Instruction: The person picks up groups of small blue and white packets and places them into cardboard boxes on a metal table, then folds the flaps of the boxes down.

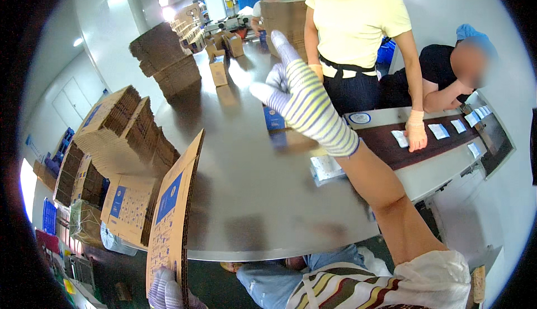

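The left hand (165, 291) is clamping 1 flattened cardboard carton (169, 214); the right hand (305, 93), fingers apart, should be steadying its upper edge.

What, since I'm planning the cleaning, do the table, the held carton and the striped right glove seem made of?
Table: probably metal, smooth and semi-glossy grey; soft reflections show on it.
Carton: most likely corrugated cardboard, matte brown with blue print; its thick cut edge suggests it.
Glove: apparently knitted fabric, matte; it hugs the fingers. Cotton or synthetic, I can't tell.
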### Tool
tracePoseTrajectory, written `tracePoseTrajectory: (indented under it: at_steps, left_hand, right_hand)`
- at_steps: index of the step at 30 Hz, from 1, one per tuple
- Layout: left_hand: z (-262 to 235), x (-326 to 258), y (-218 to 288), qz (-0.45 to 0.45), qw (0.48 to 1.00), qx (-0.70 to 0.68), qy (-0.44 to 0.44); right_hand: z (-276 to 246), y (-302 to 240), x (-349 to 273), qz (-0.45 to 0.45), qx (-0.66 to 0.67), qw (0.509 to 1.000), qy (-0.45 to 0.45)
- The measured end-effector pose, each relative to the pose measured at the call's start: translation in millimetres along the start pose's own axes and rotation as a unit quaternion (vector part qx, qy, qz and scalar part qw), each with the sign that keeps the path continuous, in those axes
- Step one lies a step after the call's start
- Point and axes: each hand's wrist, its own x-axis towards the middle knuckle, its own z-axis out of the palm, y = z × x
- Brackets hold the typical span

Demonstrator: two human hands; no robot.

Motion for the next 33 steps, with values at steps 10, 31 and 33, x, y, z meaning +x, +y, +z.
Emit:
tracePoseTrajectory:
  at_steps: [10, 31, 33]
  left_hand:
    - [36.9, -31.0, 12.5, -0.251, 0.947, -0.197, -0.039]
    - [65.1, -72.8, -1.6, -0.499, 0.754, -0.427, 0.037]
    - [71.9, -73.0, -8.7, -0.472, 0.765, -0.435, 0.053]
  right_hand:
    - [-17.1, 31.5, -35.5, 0.018, -0.169, 0.985, 0.006]
    - [0.5, 11.5, 0.7, -0.021, 0.029, 0.998, 0.051]
    - [5.0, 25.6, -15.2, 0.024, -0.053, 0.998, 0.011]
